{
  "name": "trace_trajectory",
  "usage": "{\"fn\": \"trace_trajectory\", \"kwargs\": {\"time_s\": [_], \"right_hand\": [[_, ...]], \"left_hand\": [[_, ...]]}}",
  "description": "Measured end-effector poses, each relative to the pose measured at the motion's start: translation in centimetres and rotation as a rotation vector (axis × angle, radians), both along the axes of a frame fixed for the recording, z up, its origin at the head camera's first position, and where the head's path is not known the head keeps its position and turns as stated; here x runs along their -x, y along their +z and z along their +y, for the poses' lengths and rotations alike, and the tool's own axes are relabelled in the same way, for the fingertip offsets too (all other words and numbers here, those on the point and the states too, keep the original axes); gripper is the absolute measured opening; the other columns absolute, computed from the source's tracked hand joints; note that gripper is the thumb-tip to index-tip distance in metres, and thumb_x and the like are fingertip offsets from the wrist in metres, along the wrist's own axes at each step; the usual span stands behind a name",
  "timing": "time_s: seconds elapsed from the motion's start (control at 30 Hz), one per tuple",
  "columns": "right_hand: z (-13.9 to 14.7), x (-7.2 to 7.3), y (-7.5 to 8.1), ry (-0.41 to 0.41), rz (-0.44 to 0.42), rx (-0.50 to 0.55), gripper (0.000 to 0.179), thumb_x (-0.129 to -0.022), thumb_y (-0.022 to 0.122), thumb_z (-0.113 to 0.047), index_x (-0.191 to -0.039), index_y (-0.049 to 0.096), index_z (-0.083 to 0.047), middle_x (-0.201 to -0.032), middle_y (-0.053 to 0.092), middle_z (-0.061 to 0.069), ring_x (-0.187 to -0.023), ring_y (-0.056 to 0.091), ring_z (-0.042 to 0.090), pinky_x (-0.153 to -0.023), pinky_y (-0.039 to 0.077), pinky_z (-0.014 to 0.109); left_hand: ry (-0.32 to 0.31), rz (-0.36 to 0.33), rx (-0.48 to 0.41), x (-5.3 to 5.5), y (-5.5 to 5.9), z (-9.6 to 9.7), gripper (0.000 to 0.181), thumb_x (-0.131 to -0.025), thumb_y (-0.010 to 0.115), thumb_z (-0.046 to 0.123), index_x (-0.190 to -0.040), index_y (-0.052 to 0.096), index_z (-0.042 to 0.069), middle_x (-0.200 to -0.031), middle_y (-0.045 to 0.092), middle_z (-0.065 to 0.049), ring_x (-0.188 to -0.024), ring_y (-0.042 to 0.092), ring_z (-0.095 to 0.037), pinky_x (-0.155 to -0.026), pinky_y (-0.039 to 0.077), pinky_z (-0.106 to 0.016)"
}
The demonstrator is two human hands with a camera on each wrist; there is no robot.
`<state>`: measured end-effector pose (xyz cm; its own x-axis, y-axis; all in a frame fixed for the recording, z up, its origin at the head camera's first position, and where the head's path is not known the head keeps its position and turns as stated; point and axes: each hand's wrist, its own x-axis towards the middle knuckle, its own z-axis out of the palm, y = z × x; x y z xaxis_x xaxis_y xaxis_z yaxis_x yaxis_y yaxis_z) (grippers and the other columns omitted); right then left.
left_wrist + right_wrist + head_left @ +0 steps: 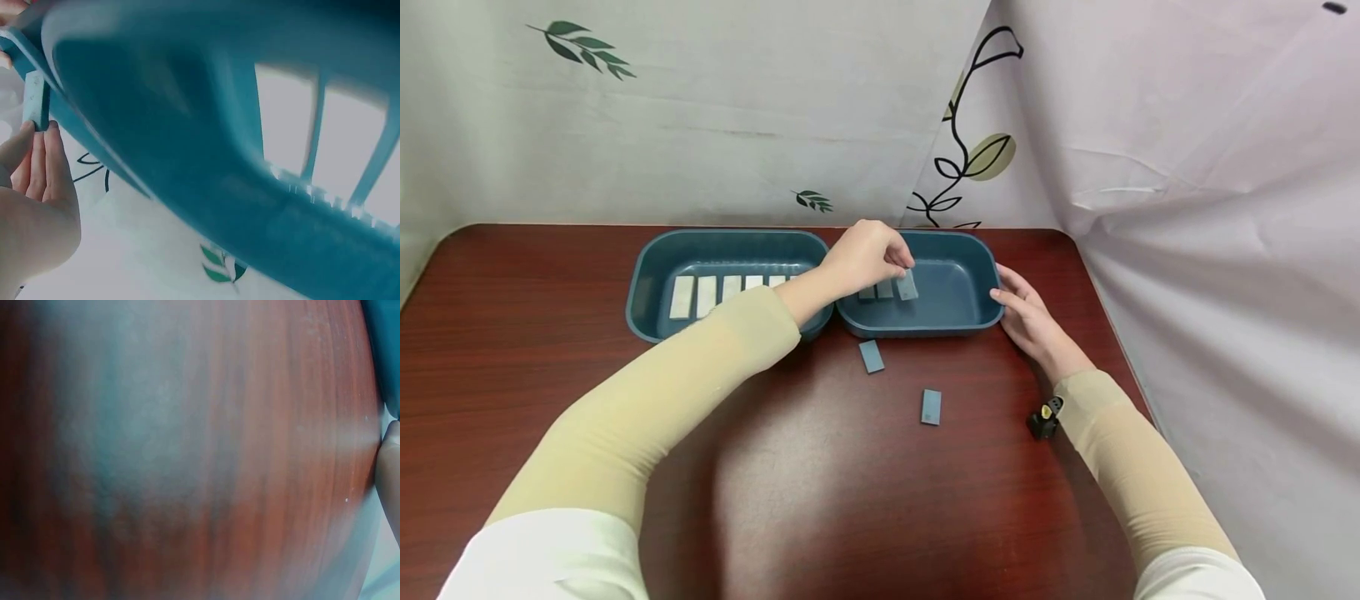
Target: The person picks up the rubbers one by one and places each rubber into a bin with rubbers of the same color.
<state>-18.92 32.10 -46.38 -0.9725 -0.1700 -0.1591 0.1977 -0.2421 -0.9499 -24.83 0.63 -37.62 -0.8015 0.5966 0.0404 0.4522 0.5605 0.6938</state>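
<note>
My left hand (pixel 868 254) pinches a small blue-grey rectangular tile (pixel 907 286) between thumb and fingers, inside the right blue bin (pixel 955 287). In the left wrist view, this tile (pixel 37 97) stands at the fingertips. Partly hidden by that hand, other blue-grey tiles (pixel 884 289) lie in the bin's left part. My right hand (pixel 1032 321) holds the bin's right end, thumb at the rim. Two more tiles lie on the table in front: one (pixel 872 357) close to the bin, another (pixel 931 407) nearer me.
Left of it stands a second blue bin (pixel 651 283) with a row of several white tiles (pixel 682 297), partly covered by my left forearm. A small black device (pixel 1043 419) sits at my right wrist. Behind the brown table (pixel 820 500) hangs a pale cloth (pixel 722 125) with leaf prints.
</note>
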Motion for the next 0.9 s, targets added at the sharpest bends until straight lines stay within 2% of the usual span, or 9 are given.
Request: {"fn": "trace_trajectory", "kwargs": {"time_s": [0.2, 0.37, 0.6, 0.9], "right_hand": [[0.0, 0.0, 0.0, -0.003, 0.006, -0.009, 0.045, -0.109, 0.043, 0.003, -0.150, 0.048, -0.015, -0.137, 0.062, -0.008, -0.119, 0.062, 0.007, -0.097, 0.052, 0.018], [0.0, 0.0, -0.1, -0.004, 0.005, 0.004, 0.045, -0.109, 0.043, 0.004, -0.149, 0.048, -0.015, -0.137, 0.062, -0.007, -0.119, 0.063, 0.007, -0.097, 0.053, 0.019], [0.0, 0.0, -0.1, 0.000, 0.004, 0.004, 0.044, -0.109, 0.043, 0.004, -0.148, 0.050, -0.016, -0.138, 0.062, -0.008, -0.120, 0.062, 0.007, -0.098, 0.052, 0.019], [0.0, 0.0, 0.0, -0.002, -0.006, -0.011, 0.045, -0.109, 0.044, 0.002, -0.151, 0.047, -0.015, -0.139, 0.060, -0.008, -0.123, 0.061, 0.007, -0.100, 0.051, 0.019]], "left_hand": [[-0.035, 0.006, 0.046, 0.5, 0.8, -0.3, 0.010, -0.096, 0.079, 0.007, -0.106, 0.082, 0.006, -0.108, 0.081, -0.010, -0.101, 0.076, -0.021, -0.091, 0.061, -0.035], [-0.065, -0.004, 0.082, 1.4, 1.2, -0.4, 0.009, -0.097, 0.078, 0.006, -0.105, 0.081, 0.006, -0.108, 0.080, -0.011, -0.102, 0.075, -0.022, -0.093, 0.060, -0.036], [-0.127, 0.012, 0.142, 3.1, 1.1, -0.1, 0.007, -0.098, 0.076, 0.005, -0.104, 0.080, 0.005, -0.108, 0.079, -0.013, -0.103, 0.074, -0.023, -0.093, 0.059, -0.036], [-0.139, -0.002, 0.179, 4.4, 0.5, 0.4, 0.005, -0.099, 0.075, 0.005, -0.100, 0.079, 0.007, -0.108, 0.079, -0.012, -0.103, 0.073, -0.022, -0.095, 0.059, -0.037]]}}
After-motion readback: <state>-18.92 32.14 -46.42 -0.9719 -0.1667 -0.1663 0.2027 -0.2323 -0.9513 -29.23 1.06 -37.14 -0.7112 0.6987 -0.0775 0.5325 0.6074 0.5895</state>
